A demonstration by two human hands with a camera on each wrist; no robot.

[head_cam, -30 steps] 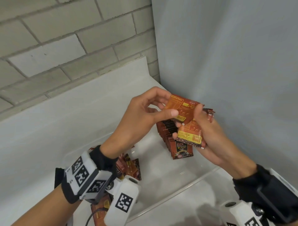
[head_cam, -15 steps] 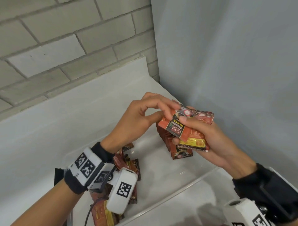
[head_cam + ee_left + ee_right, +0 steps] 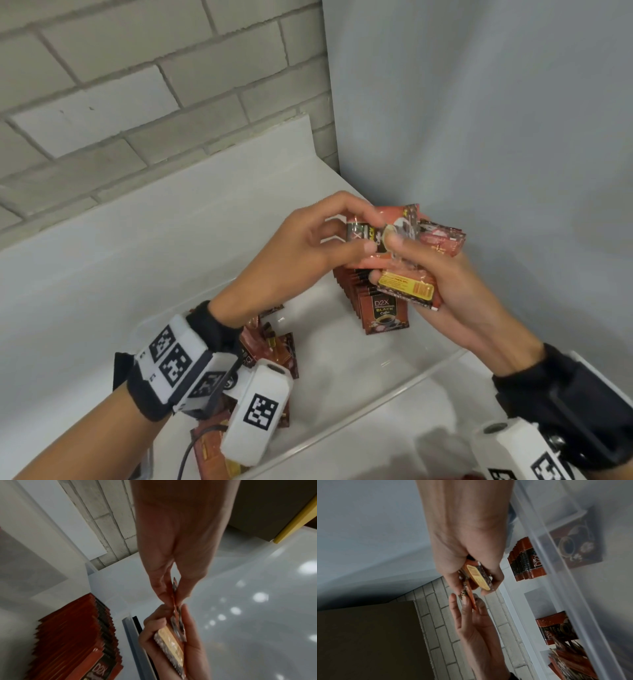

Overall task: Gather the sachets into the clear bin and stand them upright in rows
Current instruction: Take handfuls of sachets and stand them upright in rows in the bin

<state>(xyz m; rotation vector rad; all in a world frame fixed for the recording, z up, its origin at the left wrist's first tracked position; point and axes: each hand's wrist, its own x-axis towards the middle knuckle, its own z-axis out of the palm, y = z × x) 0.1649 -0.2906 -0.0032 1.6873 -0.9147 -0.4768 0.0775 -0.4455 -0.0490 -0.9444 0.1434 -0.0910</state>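
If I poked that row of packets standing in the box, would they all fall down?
Probably some would. The row of packets leans together like thin cards, and no wall of the clear box touches its front end. Each looks flat and light, so a poke could tip them one after another. The shiny wrappers may also slide.

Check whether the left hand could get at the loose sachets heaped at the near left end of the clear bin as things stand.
Probably not right away. The left hand is pinching a sachet together with the right hand, above the upright row. The loose heap lies uncovered below its wrist in the open clear bin, so after letting go the way looks free.
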